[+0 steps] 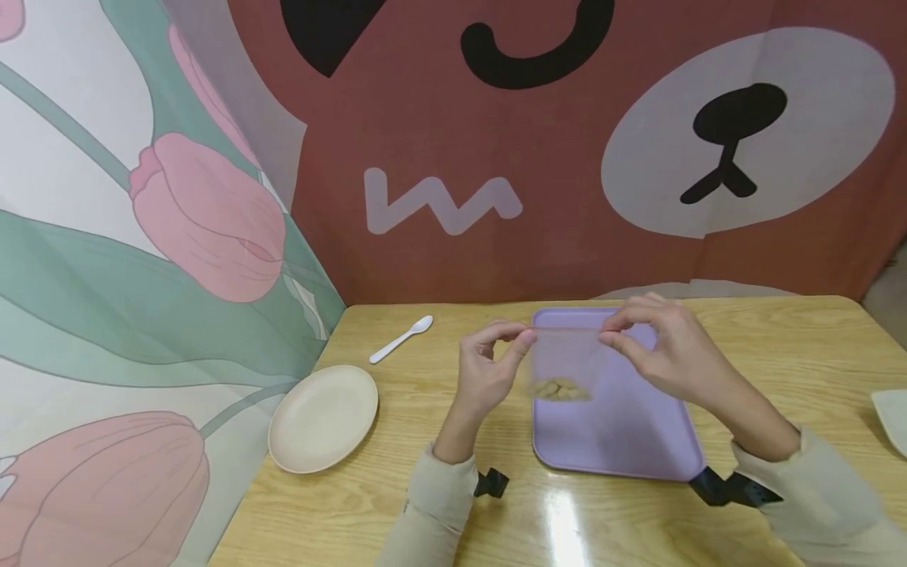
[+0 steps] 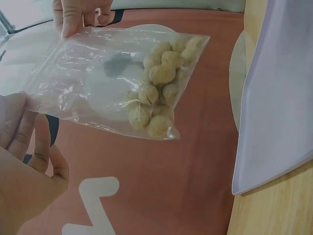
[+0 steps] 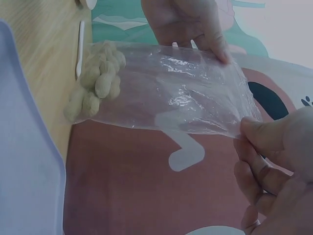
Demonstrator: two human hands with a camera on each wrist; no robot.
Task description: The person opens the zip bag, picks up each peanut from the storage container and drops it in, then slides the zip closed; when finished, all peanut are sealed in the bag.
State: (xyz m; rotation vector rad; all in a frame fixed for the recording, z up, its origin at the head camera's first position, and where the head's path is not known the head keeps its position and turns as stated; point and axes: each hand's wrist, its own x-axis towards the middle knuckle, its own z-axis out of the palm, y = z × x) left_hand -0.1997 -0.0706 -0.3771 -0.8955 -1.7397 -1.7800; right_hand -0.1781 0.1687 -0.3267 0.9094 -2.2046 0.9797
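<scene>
A clear plastic zip bag hangs upright above the purple tray, stretched between both hands. Unshelled peanuts lie heaped along its bottom; the right wrist view shows the peanuts more closely. My left hand pinches the bag's top left corner between thumb and fingers. At the top right corner, my right hand pinches the edge the same way. In the left wrist view the bag looks flat toward its top. Whether its mouth is sealed, I cannot tell.
On the wooden table, a beige plate sits to the left, with a white spoon behind it. Part of a white dish shows at the far right edge. A printed curtain hangs behind the table.
</scene>
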